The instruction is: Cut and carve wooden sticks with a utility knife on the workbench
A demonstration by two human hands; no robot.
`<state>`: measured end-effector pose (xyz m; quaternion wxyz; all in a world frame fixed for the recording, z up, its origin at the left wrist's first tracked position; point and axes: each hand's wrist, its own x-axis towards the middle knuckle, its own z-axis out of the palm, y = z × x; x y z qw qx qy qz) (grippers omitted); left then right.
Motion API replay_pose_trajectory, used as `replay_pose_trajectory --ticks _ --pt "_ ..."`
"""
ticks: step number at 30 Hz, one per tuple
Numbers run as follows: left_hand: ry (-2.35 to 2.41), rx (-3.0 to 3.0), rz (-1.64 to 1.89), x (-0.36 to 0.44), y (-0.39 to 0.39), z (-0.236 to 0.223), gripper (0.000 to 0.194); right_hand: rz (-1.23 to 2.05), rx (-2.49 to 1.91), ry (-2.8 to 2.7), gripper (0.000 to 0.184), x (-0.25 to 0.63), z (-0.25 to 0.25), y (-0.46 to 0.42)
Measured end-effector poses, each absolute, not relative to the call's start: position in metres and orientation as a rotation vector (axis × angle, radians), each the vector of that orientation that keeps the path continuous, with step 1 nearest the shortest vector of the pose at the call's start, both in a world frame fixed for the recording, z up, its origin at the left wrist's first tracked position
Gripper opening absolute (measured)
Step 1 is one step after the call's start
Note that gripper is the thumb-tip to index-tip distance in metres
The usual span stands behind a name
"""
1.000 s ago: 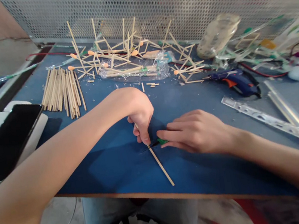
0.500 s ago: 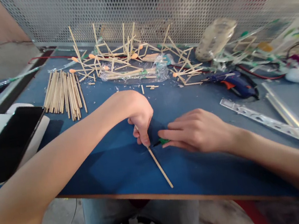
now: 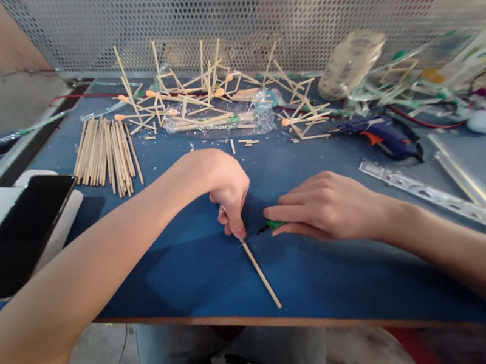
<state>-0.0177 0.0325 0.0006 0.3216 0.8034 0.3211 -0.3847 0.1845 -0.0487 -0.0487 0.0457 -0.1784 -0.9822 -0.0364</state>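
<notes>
My left hand [image 3: 231,199] is closed, its fingers pinching the upper end of a thin wooden stick [image 3: 262,277] that lies on the blue table. The stick's free length points toward the front edge. To its right, my right hand [image 3: 321,206] grips a green-handled craft knife [image 3: 273,224]. Its dark, thin blade points left at the stick, just below my left fingertips, with a small gap between them. Most of the knife's handle is hidden inside my right hand.
A bundle of wooden sticks [image 3: 109,154] lies at the left, near a black phone [image 3: 24,229]. Stick frames with orange joints [image 3: 219,92] stand at the back. A blue glue gun [image 3: 385,135], a clear ruler [image 3: 424,190] and a plastic bottle [image 3: 348,64] are on the right.
My right hand has drawn the knife slightly to the right, away from the stick. My left hand stays pinched on the stick in nearly the same place.
</notes>
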Motion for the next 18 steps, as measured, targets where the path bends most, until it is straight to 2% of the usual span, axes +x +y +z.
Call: replay_pose_trajectory --ticks 4,9,13,18 --pt "0.824 2.088 -1.028 -0.0183 0.0333 -0.0002 0.029 -0.242 -0.74 -2.875 0.03 0.1791 -0.0504 -0.0588" --pt "0.909 2.032 -0.961 -0.0175 0.032 0.0007 0.022 -0.163 -0.61 -2.96 0.03 0.1834 -0.0475 -0.0547" --pt "0.869 2.068 -1.018 -0.0164 0.0315 0.0016 0.026 -0.27 -0.66 -2.93 0.029 0.1865 -0.0428 -0.052" --pt "0.807 2.147 -1.059 -0.0171 0.032 0.0016 0.033 -0.166 -0.648 -2.971 0.031 0.1815 -0.0434 -0.0592"
